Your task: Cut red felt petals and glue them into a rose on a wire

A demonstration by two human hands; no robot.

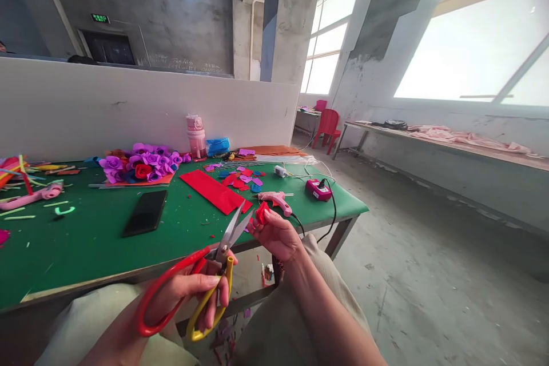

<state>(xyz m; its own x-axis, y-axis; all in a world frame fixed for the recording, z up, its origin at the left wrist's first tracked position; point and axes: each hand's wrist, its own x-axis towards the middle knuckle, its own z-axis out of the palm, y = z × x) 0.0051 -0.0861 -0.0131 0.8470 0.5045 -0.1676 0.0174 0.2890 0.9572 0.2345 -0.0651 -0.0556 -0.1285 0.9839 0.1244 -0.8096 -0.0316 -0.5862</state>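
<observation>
My left hand [195,291] is closed around the red and yellow handles of a pair of scissors [223,246], whose blades are spread and point up toward the table. Just right of the blade tips, my right hand [278,234] pinches a small red crepe paper piece [261,214]. Both hands are over my lap at the front edge of the green table [98,246]. Beyond the blades lie a red paper strip [214,190] and a pink glue gun [277,201]. Small purple, red and blue paper pieces [243,178] are scattered behind it.
Purple paper flowers [148,161] with a red one are heaped at the back, beside a pink bottle [196,137]. A black phone [146,213] lies left of the strip. A magenta power socket [318,189] with a black cord sits near the right edge. A white partition [150,106] stands behind.
</observation>
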